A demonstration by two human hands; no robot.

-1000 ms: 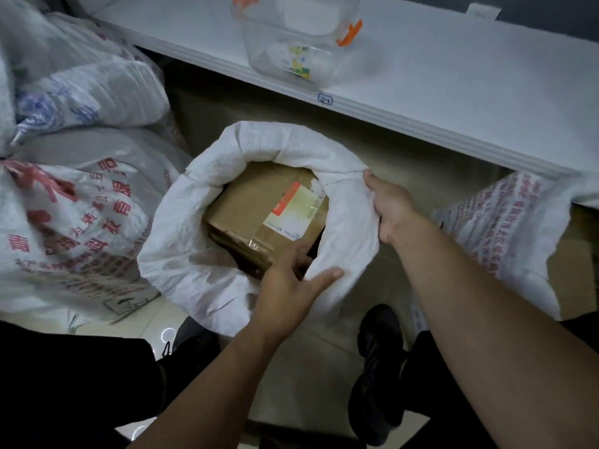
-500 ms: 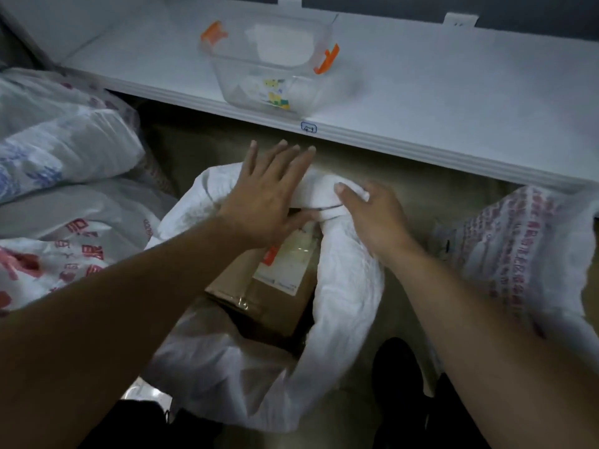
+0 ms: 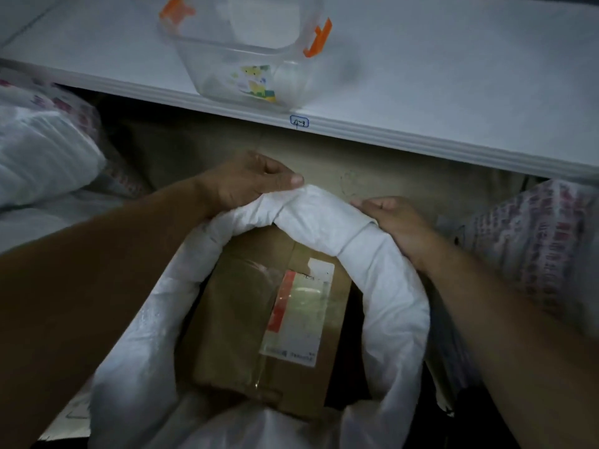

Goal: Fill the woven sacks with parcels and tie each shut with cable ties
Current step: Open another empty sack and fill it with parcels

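A white woven sack (image 3: 389,286) stands open below me, its rim rolled down into a thick collar. Inside lies a brown cardboard parcel (image 3: 233,319) with a white and red shipping label (image 3: 298,315) on top. My left hand (image 3: 246,183) grips the far left part of the rolled rim, thumb on top and fingers curled round it. My right hand (image 3: 395,222) grips the far right part of the rim, fingers wrapped over the outer side. No cable tie is visible.
A white shelf (image 3: 453,92) runs across the top with a clear plastic tub (image 3: 246,59) with orange clips near its edge. Filled sacks lie at the left (image 3: 42,157). A printed sack (image 3: 534,247) stands at the right.
My left hand went from lying flat over the sack's far rim to gripping it. My right hand shifted to the right along the rim. The view moved closer over the sack.
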